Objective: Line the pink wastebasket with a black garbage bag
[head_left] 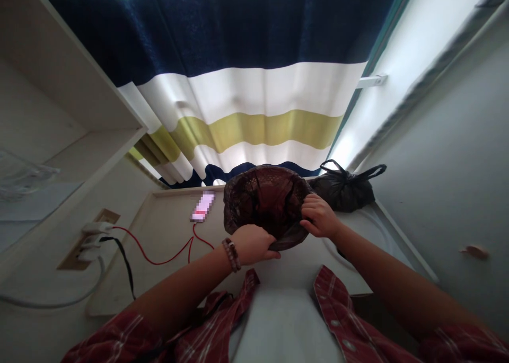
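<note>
A dark, thin bin bag (274, 238) lines a reddish waste basket (262, 185), whose perforated wall shows through the plastic. Its mouth faces me, and its inside is mostly in shadow. My left hand (252, 244), with a beaded bracelet at the wrist, is closed on the bag at the near left part of the rim. At the right side of the rim, my right hand (320, 217) has its fingers wrapped over the bag's edge. Just behind my right hand sits a tied black plastic bag (345, 188) with its handles sticking up.
On the white tabletop (167, 214) lies a phone (202, 206) with a red cable (159, 262). Plugs fill a wall socket (91, 241) at left, below a shelf (103, 145). A striped curtain (254, 93) hangs behind; a wall (449, 204) bounds the right.
</note>
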### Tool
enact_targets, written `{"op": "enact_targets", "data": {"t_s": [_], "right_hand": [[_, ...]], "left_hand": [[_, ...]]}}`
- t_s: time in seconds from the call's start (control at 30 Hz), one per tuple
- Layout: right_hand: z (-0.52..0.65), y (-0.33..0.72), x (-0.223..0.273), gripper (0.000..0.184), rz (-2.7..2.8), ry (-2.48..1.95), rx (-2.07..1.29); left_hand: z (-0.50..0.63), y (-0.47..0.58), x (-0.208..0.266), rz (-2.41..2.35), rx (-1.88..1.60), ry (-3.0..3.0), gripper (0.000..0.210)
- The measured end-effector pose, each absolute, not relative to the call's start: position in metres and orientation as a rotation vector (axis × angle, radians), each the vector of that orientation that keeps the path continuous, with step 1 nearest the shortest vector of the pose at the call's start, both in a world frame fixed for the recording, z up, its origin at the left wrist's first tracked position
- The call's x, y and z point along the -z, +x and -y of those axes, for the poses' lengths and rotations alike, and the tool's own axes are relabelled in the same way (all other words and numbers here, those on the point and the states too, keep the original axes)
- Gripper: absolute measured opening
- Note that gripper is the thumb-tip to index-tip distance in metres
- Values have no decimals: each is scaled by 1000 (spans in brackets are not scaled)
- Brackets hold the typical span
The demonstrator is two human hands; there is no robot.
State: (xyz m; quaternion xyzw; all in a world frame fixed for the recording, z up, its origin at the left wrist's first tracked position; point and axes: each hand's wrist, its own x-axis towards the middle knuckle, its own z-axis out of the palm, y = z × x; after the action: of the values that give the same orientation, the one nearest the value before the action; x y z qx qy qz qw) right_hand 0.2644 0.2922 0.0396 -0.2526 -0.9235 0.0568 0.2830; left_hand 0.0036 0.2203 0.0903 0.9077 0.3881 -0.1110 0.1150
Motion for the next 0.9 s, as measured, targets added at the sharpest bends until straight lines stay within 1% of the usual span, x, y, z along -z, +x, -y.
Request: {"op": "enact_targets", "data": {"t_s": [0.3,0.47,0.53,0.63,0.67,0.73,0.8,0.9], "right_hand": [[-294,270,-38,39,2452,-643,-193],[-281,263,-37,39,2428,-695,-150],[-273,258,-36,38,2419,-730,-120],[-264,252,-35,37,2407,-762,-92],[-263,251,-34,36,2403,-771,-88],[-262,251,-34,36,2403,-769,-90],[-263,253,-35,36,2418,-749,-106],[-269,260,-37,37,2442,-720,-128]], "left_hand": [[-229,-17,-96,-1015,340,2669,44],[-236,-28,-107,-965,401,2659,40],[-233,-21,-111,-1003,383,2637,48],[-224,6,-111,-1128,189,2611,66],[-221,17,-109,-1169,131,2596,66],[-215,36,-103,-1228,154,2557,60],[-212,46,-96,-1251,268,2534,53],[-214,42,-90,-1202,356,2567,49]]}}
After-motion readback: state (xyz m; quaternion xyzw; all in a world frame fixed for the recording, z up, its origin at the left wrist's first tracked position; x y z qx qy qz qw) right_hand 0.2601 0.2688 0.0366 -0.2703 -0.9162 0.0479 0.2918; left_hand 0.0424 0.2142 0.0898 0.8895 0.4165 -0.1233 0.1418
